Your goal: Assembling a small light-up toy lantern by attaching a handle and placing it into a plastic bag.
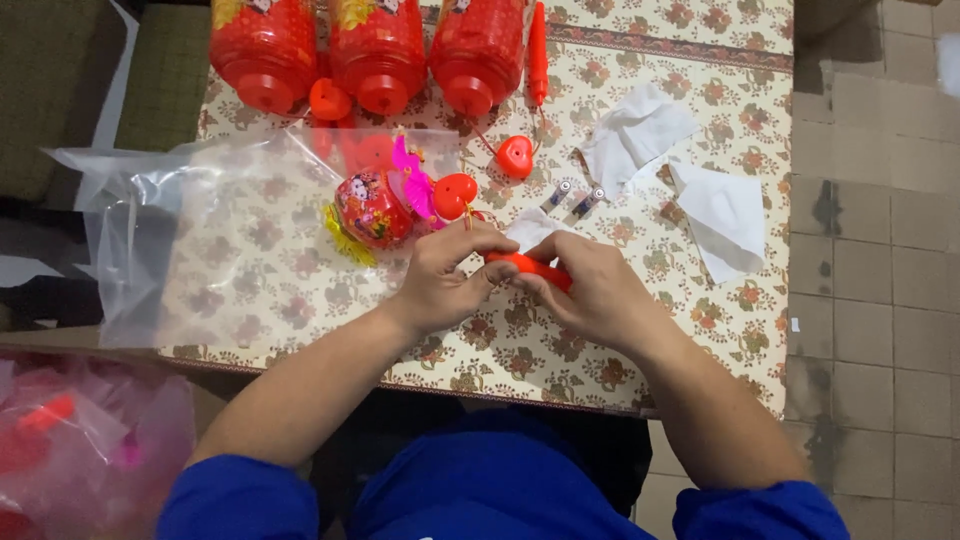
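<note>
Nearest the camera, both hands are working together over the near middle of the tabletop, which is covered in a flowered cloth. The left hand and the right hand are both pinching a short red plastic stick, fingers of each closed on its ends, with the piece held just above the cloth. A slip looks likely here, since the stick is thin and mostly covered by the thumbs; if one hand twists harder than the other, it could snap or spring out toward the tabletop's near edge and drop to the tiled floor.

Just beyond the hands, two small batteries are lying loose and could roll if the right wrist is brushing them. To their left a small round lantern toy with a pink fin is resting partly on a clear plastic bag; a tug on that bag would drag the toy along. White paper wrappers are lying to the right, light enough to slide off. A red heart-shaped piece is lying on its thin cord, which could snag a sleeve. Farthest away, three large red lanterns are lying side by side
</note>
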